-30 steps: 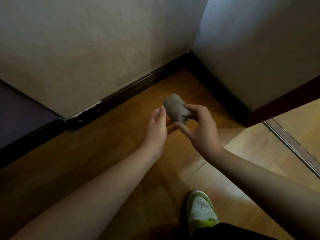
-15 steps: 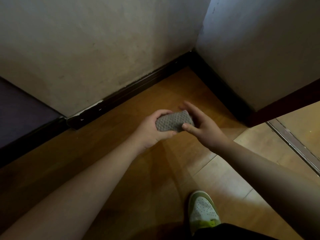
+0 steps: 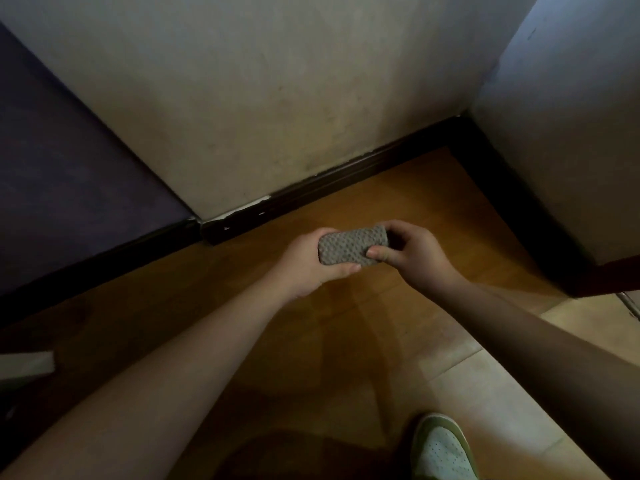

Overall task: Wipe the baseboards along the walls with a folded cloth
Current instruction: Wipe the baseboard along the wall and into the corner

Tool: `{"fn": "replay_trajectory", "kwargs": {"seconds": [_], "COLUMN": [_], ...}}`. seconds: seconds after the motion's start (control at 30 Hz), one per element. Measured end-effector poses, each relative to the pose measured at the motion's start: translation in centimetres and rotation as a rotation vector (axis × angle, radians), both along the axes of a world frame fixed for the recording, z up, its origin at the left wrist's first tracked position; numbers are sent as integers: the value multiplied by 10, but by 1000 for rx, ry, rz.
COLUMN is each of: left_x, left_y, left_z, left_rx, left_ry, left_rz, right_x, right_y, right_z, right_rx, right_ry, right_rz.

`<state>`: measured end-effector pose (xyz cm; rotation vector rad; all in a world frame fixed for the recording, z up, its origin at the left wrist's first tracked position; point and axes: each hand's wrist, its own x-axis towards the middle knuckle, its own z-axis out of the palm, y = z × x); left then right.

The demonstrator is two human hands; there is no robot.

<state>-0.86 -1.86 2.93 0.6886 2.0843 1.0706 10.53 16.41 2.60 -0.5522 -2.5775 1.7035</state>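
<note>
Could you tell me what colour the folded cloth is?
Grey, with a bumpy woven texture, folded cloth; head view.

The cloth point(image 3: 351, 249) sits between both hands, left hand point(image 3: 311, 265) on its left end, right hand point(image 3: 412, 254) on its right, above the floor point(image 3: 346, 323). Beyond them the baseboard point(image 3: 332, 181) runs along the wall point(image 3: 277, 98) into the corner at right. A shoe point(image 3: 443, 448) stands nearest, below right.

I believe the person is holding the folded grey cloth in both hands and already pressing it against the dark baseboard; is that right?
Not quite. The head view shows both the left hand and right hand gripping the folded grey cloth, but it is held above the wooden floor, clear of the dark baseboard.
</note>
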Motion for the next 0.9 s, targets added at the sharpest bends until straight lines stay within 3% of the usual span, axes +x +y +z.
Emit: {"fn": "replay_trajectory", "kwargs": {"seconds": [0.07, 0.27, 0.53, 0.77, 0.9], "left_x": [-9, -29, -41, -42, -34], "left_y": [-16, -74, -150, -206, -240], "left_z": [-4, -21, -10, -9, -29], "left_rx": [-27, -97, -106, -173, -173], "left_ry": [27, 16, -34, 206, 198], "left_rz": [57, 228, 368, 469, 740], "right_x": [-15, -72, -136, -168, -170], "right_y": [-11, -52, -107, -172, -211], "right_z": [-8, -32, -29, -41, -59], "right_rx": [-47, 62, 164, 198, 256], "right_ry": [-25, -87, 0, 145, 154], "right_rz": [96, 457, 785, 829, 728]}}
